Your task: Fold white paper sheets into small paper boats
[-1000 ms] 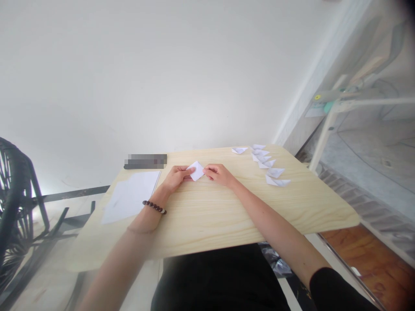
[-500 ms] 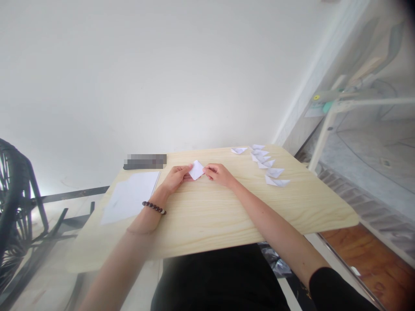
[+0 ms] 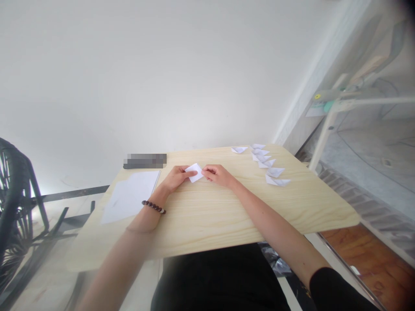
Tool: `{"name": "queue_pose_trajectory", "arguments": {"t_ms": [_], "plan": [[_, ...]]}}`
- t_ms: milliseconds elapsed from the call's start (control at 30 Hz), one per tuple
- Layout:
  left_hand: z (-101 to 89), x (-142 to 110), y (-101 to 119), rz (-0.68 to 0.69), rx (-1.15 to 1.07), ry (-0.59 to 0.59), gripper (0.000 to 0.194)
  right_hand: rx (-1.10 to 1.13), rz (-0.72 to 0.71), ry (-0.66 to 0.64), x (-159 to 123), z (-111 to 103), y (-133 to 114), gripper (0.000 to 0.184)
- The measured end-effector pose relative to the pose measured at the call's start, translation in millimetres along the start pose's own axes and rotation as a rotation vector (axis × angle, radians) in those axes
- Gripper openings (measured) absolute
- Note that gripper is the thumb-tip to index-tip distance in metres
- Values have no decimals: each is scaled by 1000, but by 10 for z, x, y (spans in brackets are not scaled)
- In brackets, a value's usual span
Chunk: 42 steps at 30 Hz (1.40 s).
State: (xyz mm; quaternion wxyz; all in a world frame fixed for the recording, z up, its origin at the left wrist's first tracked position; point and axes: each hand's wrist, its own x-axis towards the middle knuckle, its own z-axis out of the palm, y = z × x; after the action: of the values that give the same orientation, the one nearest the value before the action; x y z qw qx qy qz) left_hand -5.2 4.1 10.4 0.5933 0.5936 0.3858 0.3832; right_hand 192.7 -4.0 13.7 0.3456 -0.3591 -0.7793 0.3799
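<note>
The fingers (image 3: 191, 174) of the left hand (image 3: 175, 178) are closed on a small folded paper (image 3: 196, 167), thumb across its face; those of the right hand (image 3: 218, 175) pinch its three-o'clock corner. The paper is at the worktop (image 3: 210, 216)'s far side. From it, paper boats (image 3: 266, 163) stand toward two and three o'clock, white sheets (image 3: 131, 196) lie toward eight, and a partly pixelated dark object (image 3: 142, 165) toward nine.

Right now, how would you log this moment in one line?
left hand: holding folded paper | right hand: pinching its right edge | paper boats: on table, right side
</note>
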Motion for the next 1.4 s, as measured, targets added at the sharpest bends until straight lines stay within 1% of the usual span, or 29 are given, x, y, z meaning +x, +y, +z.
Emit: {"name": "queue_pose_trajectory", "arguments": {"t_ms": [67, 133, 267, 333, 400, 533, 633, 733, 867, 1033, 1167, 1300, 1400], "plan": [[-10, -10, 9, 2, 14, -21, 27, 2, 1, -23, 1, -4, 3, 28], [-11, -10, 4, 5, 31, -14, 27, 14, 5, -29, 5, -4, 6, 29], [3, 17, -44, 28, 67, 85, 32, 3, 25, 10, 8, -3, 15, 30], [3, 30, -67, 35, 77, 116, 34, -21, 29, 14, 6, -2, 15, 31], [-5, 36, -76, 29, 86, 111, 34, -42, 22, 1, 2, 0, 12, 31], [-15, 29, -62, 19, 82, 58, 32, -65, 3, -19, 5, 6, 7, 30], [8, 21, -44, 29, 62, 88, 34, -59, 11, -4, 11, 9, 7, 30], [49, 9, -20, 41, 29, 129, 40, -53, 20, 33, 12, 12, 2, 31], [84, -12, 18, 43, 50, 101, 44, -60, 9, 62, 7, 21, -10, 31], [72, -11, 25, 33, 112, 104, 41, -92, -9, 21, 5, 22, -10, 33], [64, -1, 15, 39, 86, 77, 40, -91, -15, -9, 6, 18, -3, 33], [85, -2, 17, 39, 8, 120, 46, -84, -2, 4, 9, 21, 1, 33], [103, -6, 31, 41, -84, 146, 42, -90, -11, -7, 14, 29, 2, 30]]}}
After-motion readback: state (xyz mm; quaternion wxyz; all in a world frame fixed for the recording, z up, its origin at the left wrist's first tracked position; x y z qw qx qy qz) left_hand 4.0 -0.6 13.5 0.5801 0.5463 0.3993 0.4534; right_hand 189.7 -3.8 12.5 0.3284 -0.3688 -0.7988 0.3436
